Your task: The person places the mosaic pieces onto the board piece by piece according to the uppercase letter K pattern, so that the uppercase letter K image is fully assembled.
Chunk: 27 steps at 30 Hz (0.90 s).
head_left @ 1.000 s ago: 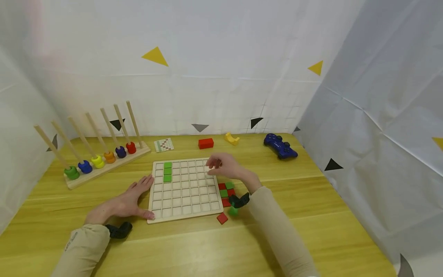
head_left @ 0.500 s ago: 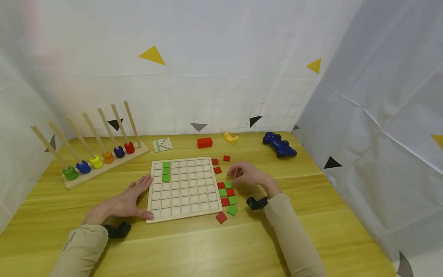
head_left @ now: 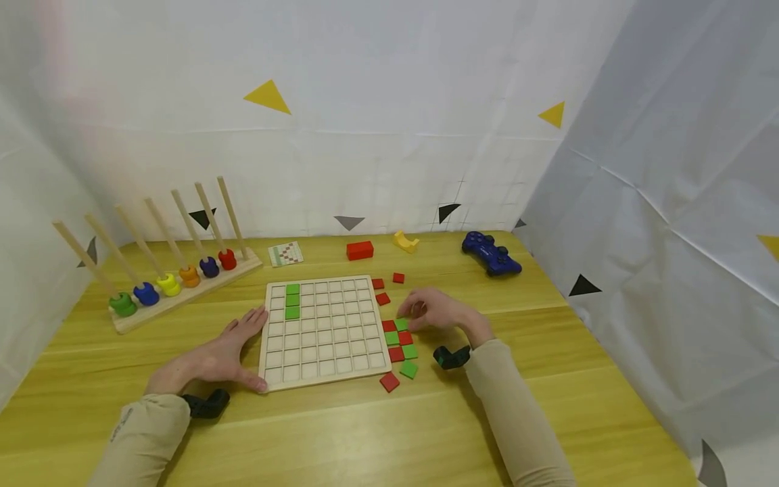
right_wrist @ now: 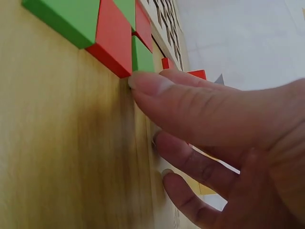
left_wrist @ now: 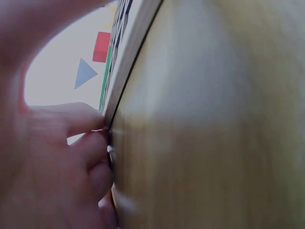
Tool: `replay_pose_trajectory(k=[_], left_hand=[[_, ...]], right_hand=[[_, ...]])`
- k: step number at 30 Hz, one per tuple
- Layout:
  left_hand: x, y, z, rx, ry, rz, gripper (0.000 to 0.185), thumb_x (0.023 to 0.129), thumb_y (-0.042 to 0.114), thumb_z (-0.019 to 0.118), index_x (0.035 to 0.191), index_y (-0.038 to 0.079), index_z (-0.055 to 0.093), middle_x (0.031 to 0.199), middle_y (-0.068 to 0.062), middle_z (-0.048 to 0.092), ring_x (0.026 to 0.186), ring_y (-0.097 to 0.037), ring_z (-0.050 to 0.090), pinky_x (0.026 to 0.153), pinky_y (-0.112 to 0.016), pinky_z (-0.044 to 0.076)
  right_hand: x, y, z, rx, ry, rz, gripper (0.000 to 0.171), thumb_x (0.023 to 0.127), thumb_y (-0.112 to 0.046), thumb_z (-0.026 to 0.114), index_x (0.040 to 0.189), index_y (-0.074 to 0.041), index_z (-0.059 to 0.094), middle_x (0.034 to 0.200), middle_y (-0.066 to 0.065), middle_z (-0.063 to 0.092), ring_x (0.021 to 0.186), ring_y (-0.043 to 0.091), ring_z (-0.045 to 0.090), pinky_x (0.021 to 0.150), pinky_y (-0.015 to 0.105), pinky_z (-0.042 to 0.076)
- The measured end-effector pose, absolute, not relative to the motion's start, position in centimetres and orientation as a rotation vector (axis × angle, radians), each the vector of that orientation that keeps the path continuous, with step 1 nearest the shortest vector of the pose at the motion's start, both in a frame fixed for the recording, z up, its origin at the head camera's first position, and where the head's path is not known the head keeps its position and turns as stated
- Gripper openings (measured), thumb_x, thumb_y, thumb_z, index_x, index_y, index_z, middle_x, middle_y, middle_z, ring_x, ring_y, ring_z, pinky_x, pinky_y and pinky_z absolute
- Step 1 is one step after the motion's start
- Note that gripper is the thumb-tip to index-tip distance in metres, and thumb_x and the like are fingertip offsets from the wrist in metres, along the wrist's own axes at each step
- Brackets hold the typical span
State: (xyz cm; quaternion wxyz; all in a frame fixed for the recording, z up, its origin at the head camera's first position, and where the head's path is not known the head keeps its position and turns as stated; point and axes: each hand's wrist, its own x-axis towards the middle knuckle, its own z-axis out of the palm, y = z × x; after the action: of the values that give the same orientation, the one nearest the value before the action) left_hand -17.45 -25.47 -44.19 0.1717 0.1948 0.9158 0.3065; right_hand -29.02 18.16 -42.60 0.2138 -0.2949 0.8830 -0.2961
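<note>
Left hand (head_left: 213, 355) lies flat with fingers straight, pressed against the left edge of the wooden grid board (head_left: 322, 365), thumb at its near-left corner. Board sits square-ish on the yellow table (head_left: 341, 439), with three green tiles (head_left: 292, 301) stacked in one column near its top-left; the column runs away from the person.

Right hand (head_left: 435, 312) has fingers loosely curled, thumb tip touching a green tile (right_wrist: 141, 55) at the top of the loose cluster; whether it actually pinches the tile, cannot tell. Cluster just right of the board: four red, four green. Three more red tiles (head_left: 383, 285) lie off the board's far-right corner.

Open tabletop lies right of the cluster and along the near edge.
</note>
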Motion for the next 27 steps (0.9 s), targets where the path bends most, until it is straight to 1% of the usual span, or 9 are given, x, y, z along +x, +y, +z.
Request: replay_pose_trajectory(k=[5,16,21,27], left_hand=[[-17.51,-25.53,-44.24,0.539,2.596,0.864,0.136,0.066,0.05,0.09,0.158,-0.004,0.005,0.165,-0.028,-0.003,0.151,-0.048,-0.005,0.117,-0.068,-0.002],[-17.55,-25.4,-44.22,0.533,2.592,0.856,0.136,0.067,0.051,0.089,0.158,-0.004,0.005,0.164,-0.029,-0.002,0.151,-0.049,-0.005,0.117,-0.068,-0.002],[-17.56,-25.34,-44.16,0.526,2.593,0.857,0.136,0.067,0.051,0.089,0.159,-0.003,0.005,0.165,-0.029,-0.002,0.151,-0.048,-0.005,0.117,-0.068,-0.003],[-17.59,-25.34,-44.19,0.529,2.592,0.853,0.136,0.067,0.051,0.089,0.158,-0.004,0.006,0.164,-0.029,-0.002,0.151,-0.049,-0.005,0.117,-0.068,-0.003]], right_hand=[[-29.18,18.01,-42.8,-0.808,2.462,-0.818,0.022,0.089,-0.011,0.076,0.11,-0.018,0.074,0.11,-0.001,0.065,0.098,0.018,0.058,0.088,0.035,0.05],[-29.15,18.11,-43.21,-0.776,2.498,-0.855,0.019,0.086,-0.012,0.079,0.104,-0.014,0.073,0.106,0.001,0.064,0.094,0.016,0.059,0.086,0.034,0.051],[-29.05,17.92,-43.11,-0.76,2.51,-0.851,0.016,0.087,-0.011,0.077,0.103,-0.012,0.072,0.103,0.002,0.063,0.092,0.017,0.058,0.085,0.033,0.05],[-28.94,18.01,-43.04,-0.809,2.531,-0.815,0.016,0.089,-0.016,0.077,0.103,-0.011,0.07,0.101,0.001,0.063,0.089,0.016,0.058,0.082,0.031,0.051]])
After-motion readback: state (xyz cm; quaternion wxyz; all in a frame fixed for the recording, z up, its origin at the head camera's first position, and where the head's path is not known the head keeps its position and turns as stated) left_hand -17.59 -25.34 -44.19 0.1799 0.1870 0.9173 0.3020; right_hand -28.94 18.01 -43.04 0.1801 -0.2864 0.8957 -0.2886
